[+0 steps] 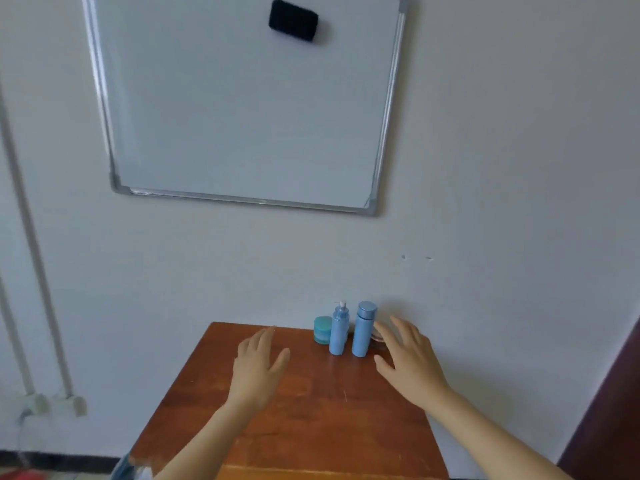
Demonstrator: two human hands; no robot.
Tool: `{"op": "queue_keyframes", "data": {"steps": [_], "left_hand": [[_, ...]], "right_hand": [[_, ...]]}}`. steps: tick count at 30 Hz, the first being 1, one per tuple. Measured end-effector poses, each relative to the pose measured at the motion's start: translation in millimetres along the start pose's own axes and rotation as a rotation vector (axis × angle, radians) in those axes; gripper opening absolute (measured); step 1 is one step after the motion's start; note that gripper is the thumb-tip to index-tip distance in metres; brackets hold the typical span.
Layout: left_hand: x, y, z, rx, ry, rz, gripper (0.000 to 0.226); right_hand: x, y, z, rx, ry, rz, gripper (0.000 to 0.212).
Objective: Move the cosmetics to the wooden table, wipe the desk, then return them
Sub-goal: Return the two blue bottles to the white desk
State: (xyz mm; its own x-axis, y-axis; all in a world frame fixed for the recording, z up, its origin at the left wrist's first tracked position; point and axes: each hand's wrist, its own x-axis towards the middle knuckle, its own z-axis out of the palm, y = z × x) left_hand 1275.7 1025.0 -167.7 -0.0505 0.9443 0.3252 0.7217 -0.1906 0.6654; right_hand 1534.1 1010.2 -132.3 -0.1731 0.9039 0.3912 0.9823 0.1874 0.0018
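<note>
Three blue cosmetics stand at the far right of a reddish wooden table [311,403], against the wall: a round teal jar [322,329], a pump bottle [339,330] and a capped bottle [363,329]. A small dark object [377,337] shows partly behind my right hand. My right hand [408,362] hovers open just right of the capped bottle, fingers spread, holding nothing. My left hand [259,365] is open over the table's middle, left of the jar, and holds nothing.
A whiteboard [242,109] with a black eraser [293,19] hangs on the wall above the table. Pipes and sockets [55,403] run down the wall at left. A dark door or panel [609,410] stands at the right edge.
</note>
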Motion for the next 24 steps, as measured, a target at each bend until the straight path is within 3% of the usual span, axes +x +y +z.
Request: {"op": "queue_keyframes", "data": {"steps": [5, 11, 19, 24], "left_hand": [[40.0, 16.0, 63.7, -0.058, -0.104, 0.004, 0.055], [98.2, 37.0, 113.8, -0.015, -0.134, -0.002, 0.057], [155.3, 43.0, 158.6, 0.004, -0.145, -0.093, 0.061], [165.0, 33.2, 189.2, -0.101, -0.201, -0.227, 0.069]], "right_hand": [[12.2, 54.0, 21.8, -0.02, -0.065, 0.098, 0.057], [74.3, 115.1, 37.3, -0.027, -0.053, 0.092, 0.058], [146.6, 137.1, 98.4, 0.169, -0.109, 0.052, 0.059], [165.4, 133.7, 134.8, 0.489, -0.173, 0.179, 0.065]]}}
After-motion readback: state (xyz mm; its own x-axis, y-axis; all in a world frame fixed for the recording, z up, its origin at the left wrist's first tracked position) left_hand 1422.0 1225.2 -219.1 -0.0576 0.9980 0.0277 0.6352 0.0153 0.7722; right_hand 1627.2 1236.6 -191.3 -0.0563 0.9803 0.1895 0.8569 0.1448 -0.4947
